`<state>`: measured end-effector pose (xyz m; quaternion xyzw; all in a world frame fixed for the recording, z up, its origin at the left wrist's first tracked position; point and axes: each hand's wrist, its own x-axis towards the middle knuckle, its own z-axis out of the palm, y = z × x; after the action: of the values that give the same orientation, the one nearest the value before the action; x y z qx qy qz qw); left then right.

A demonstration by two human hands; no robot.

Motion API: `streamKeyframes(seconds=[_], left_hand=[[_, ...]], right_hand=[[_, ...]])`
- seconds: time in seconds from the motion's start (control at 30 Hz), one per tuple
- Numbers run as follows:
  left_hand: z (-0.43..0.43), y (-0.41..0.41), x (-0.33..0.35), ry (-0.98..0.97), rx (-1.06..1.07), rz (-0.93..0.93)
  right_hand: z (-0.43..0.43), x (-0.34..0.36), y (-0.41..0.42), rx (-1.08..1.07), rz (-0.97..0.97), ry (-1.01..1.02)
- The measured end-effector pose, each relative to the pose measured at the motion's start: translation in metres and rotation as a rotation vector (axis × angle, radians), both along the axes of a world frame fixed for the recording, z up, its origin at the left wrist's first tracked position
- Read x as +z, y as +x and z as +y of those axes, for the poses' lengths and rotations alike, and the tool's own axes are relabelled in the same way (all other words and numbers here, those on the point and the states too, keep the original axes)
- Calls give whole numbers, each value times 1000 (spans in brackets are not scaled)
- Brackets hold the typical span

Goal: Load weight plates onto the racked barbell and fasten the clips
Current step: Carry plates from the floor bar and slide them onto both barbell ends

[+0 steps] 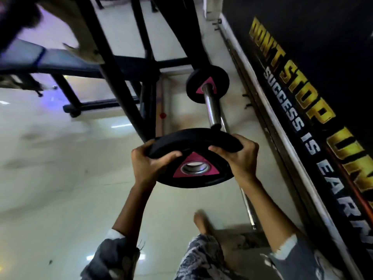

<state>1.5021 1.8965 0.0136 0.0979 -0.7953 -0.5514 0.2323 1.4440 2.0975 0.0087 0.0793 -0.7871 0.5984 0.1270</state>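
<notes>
Patterned sleeves (113, 257) lead to the left hand (150, 161) and right hand (240, 158), fingers clamped over opposite edges of a black weight plate (193, 139), held just at the near tip of the chrome barbell (211, 104). Farther along the bar sits a second plate (217, 77). Pale glossy floor (50, 158) spreads left, and a black lettered wall (302, 87) runs right.

A pale, glossy tiled floor (50, 158) bears the black steel rack frame (113, 77), whose capped foot (72, 111) rests on it. A small red object (162, 115) sits by the frame's base. A chrome bar (247, 203) lies along the wall's foot, near a person's bare foot (201, 223).
</notes>
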Motion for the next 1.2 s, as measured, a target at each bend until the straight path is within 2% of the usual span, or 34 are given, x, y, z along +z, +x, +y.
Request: streamKeyframes(seconds=[0.27, 0.5, 0.87, 1.2], left_hand=[[-75, 124, 117, -76, 306, 175], [-166, 184, 163, -103, 379, 267], [-327, 152, 187, -151, 279, 254], [-381, 94, 189, -173, 152, 284]], right_hand=[[-97, 116, 83, 194, 190, -15], [-201, 154, 123, 256, 282, -8], [-348, 172, 119, 147, 258, -63], [-397, 169, 84, 14, 257, -66]])
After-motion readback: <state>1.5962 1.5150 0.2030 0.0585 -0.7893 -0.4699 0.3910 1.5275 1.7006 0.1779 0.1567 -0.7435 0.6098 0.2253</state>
